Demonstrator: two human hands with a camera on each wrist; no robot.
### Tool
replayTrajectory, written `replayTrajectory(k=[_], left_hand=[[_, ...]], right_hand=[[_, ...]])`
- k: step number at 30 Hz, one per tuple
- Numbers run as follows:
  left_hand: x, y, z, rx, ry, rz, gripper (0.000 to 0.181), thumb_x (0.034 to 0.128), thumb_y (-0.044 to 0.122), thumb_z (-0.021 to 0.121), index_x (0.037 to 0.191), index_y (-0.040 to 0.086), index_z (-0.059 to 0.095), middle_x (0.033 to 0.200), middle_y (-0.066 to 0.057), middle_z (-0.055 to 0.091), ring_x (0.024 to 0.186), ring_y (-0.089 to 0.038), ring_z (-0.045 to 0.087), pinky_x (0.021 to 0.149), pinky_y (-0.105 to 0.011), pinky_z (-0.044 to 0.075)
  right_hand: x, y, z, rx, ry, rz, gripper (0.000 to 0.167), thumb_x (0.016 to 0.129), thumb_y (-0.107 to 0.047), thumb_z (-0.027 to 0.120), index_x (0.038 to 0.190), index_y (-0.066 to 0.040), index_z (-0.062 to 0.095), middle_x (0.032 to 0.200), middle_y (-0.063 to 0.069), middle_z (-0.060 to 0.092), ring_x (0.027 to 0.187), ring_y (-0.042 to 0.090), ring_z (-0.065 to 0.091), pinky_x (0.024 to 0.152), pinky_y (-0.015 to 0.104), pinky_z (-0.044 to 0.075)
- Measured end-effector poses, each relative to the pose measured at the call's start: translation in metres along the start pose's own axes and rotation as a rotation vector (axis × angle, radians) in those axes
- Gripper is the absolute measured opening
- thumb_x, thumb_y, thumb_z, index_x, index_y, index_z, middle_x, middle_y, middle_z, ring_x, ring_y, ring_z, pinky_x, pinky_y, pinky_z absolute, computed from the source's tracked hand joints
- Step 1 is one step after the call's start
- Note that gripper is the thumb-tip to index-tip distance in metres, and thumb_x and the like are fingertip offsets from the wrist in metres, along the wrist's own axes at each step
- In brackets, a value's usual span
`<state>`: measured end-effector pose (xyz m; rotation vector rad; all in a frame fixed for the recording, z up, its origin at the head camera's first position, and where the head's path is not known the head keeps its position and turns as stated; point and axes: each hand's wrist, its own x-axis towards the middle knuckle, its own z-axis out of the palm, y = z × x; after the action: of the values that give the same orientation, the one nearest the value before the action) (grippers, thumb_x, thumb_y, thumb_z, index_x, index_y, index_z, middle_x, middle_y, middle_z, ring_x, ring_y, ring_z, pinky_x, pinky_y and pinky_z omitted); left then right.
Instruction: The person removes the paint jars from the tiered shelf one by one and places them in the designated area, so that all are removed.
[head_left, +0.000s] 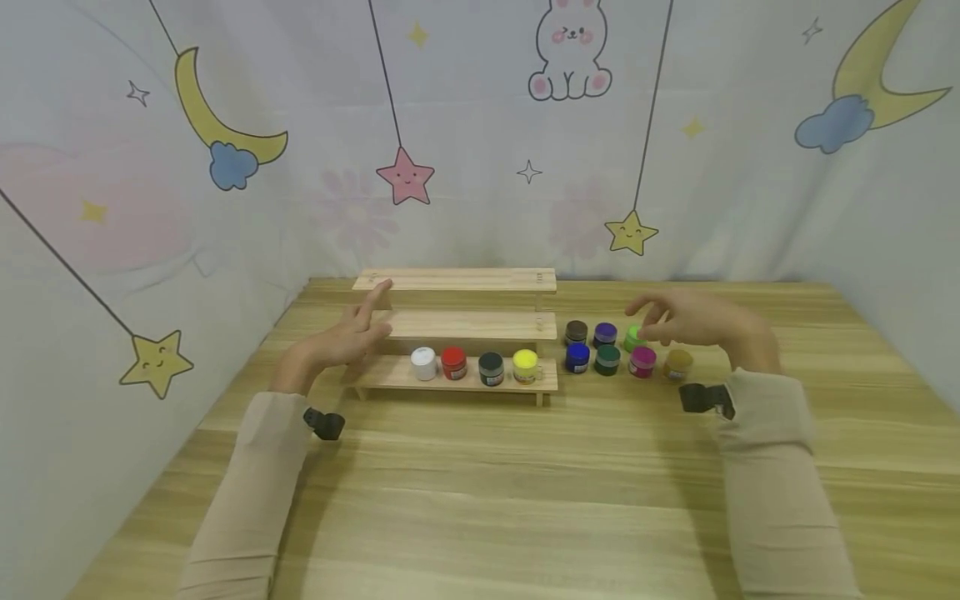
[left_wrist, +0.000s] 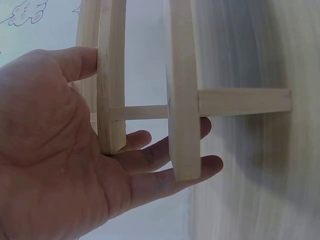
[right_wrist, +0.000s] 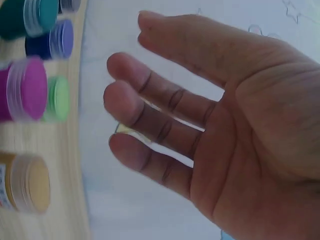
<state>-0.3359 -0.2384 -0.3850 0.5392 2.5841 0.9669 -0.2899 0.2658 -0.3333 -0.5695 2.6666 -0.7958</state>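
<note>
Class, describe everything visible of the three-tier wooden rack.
The three-tier wooden rack looks like pale, unpainted wood: three stepped planks joined by slim supports. It stands upright on the table, before a printed cloth. The lowest plank bears a white jar, red jar, dark jar and yellow jar. The left hand touches the rack's left end.

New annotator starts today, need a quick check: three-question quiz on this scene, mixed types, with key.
1. Short answer: what colour is the rightmost jar on the lowest shelf of the wooden rack?
2. True or false: the right hand is gripping a jar.
3. Multiple choice: how many loose jars are visible on the table beside the rack? (a) five (b) seven (c) nine

Key:
1. Yellow.
2. False; the right wrist view shows nothing held in its fingers.
3. (b) seven.
</note>
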Motion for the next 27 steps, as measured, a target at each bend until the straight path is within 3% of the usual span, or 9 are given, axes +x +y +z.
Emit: replayTrajectory(k=[5,16,22,27], left_hand=[[0.000,0.000,0.000,-0.008,-0.004,-0.001,0.071,0.1089,0.032,0.034,0.158,0.035,-0.018,0.162,-0.027,-0.016,0.144,-0.049,-0.024,0.104,-0.080,-0.006],[0.000,0.001,0.000,-0.003,-0.009,0.000,0.071,0.1085,0.030,0.032,0.157,0.034,-0.020,0.161,-0.025,-0.021,0.143,-0.051,-0.025,0.102,-0.082,-0.006],[0.000,0.001,0.000,-0.007,-0.012,0.000,0.071,0.1087,0.030,0.032,0.157,0.034,-0.020,0.162,-0.024,-0.022,0.142,-0.050,-0.027,0.102,-0.081,-0.008],[0.000,0.002,0.000,-0.003,-0.015,-0.003,0.071,0.1085,0.031,0.032,0.157,0.035,-0.020,0.162,-0.024,-0.021,0.142,-0.050,-0.027,0.102,-0.081,-0.007]], right_hand=[[0.015,-0.018,0.010,-0.036,-0.016,-0.071,0.041,0.098,-0.020,0.065,0.137,-0.010,0.057,0.114,0.010,0.068,0.099,0.027,0.066,0.085,0.044,0.054],[0.039,-0.049,0.033,-0.067,-0.076,-0.236,0.037,0.098,-0.016,0.064,0.134,-0.008,0.061,0.104,0.004,0.069,0.094,0.022,0.066,0.082,0.038,0.054],[0.051,-0.068,0.054,-0.093,-0.167,-0.243,0.042,0.096,-0.016,0.067,0.137,-0.013,0.058,0.095,0.003,0.071,0.080,0.020,0.067,0.071,0.032,0.053],[0.060,-0.077,0.072,-0.002,-0.241,-0.256,0.048,0.096,-0.012,0.067,0.141,-0.005,0.053,0.095,0.005,0.069,0.077,0.021,0.068,0.067,0.036,0.058]])
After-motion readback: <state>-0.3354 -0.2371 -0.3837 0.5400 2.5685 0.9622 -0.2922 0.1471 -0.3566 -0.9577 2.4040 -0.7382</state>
